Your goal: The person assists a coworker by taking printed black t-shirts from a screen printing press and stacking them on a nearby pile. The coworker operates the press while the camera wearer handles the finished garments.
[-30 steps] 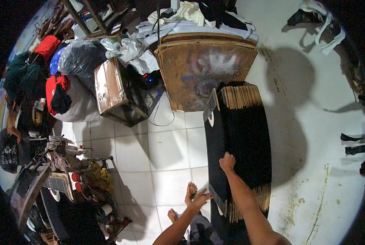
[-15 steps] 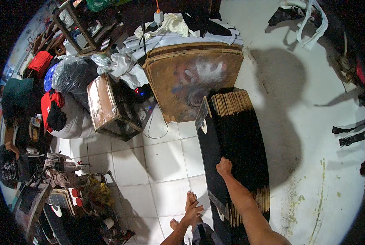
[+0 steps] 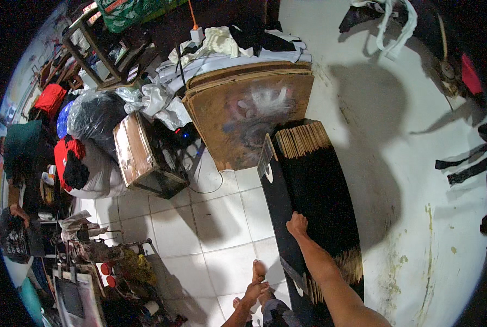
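A long row of thin boards stands packed together, with bare wood ends and a black, cloth-like middle. White round marks show on the dark side facing the tiles. My right hand is closed at the upper edge of the nearest black-covered board; its fingertips are partly hidden. Low in the view, my left hand hangs in front of my leg and foot, its fingers apart and nothing seen in it.
Large brown boards lean beyond the row, white and black cloth above them. A box-like frame, plastic bags and a cluttered rack stand left. White wall lies right; pale tiles cover the floor.
The view has shifted and turned slightly. My right hand stays at the board's upper edge, and my left hand remains low by my leg. My feet have changed position a little.
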The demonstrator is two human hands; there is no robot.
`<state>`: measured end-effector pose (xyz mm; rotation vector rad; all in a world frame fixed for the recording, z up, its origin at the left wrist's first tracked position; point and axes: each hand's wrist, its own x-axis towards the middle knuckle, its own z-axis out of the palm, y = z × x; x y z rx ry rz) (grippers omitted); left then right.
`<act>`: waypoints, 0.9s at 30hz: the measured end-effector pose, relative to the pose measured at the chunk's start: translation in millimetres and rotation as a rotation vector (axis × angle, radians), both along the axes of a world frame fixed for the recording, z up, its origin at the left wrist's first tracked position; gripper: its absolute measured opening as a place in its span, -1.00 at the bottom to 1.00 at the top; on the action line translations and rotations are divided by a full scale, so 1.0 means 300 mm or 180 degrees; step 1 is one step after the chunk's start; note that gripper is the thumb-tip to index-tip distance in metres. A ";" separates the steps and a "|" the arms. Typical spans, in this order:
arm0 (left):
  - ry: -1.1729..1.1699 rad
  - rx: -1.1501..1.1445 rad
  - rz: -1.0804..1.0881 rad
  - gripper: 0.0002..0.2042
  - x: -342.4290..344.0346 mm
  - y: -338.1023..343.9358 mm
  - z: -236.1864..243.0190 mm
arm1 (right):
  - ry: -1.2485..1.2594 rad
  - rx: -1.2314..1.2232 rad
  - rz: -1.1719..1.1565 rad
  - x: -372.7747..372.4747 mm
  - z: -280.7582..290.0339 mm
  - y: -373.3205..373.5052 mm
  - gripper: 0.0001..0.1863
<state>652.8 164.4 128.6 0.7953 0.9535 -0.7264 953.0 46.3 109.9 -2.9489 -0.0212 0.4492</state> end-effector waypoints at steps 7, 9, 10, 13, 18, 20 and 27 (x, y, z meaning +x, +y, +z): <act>-0.0427 0.0055 -0.0415 -0.35 -0.084 0.072 0.015 | 0.0002 0.0438 -0.0013 -0.044 0.166 -0.009 -0.58; -0.0331 0.0040 -0.0197 -0.32 -0.132 0.086 0.031 | -0.0396 0.0604 -0.0142 -0.104 0.243 -0.012 -0.53; -0.0385 0.0070 -0.0140 -0.32 -0.162 0.099 0.045 | -0.0438 0.0649 -0.0214 -0.156 0.281 -0.019 -0.54; -0.0334 0.0121 -0.0162 -0.32 -0.246 0.133 0.082 | -0.0516 0.0728 -0.0313 -0.368 0.358 -0.044 -0.56; -0.0334 0.0399 -0.0176 -0.31 -0.447 0.200 0.099 | -0.0135 0.0783 -0.0089 -0.908 0.359 -0.117 -0.58; -0.0378 0.0433 -0.0164 -0.34 -0.548 0.236 0.087 | 0.0036 0.0705 -0.0027 -1.118 0.335 -0.156 -0.57; -0.0431 0.0888 -0.0107 -0.42 -1.096 0.358 0.009 | 0.0969 0.0238 -0.0446 -1.704 0.260 -0.438 -0.63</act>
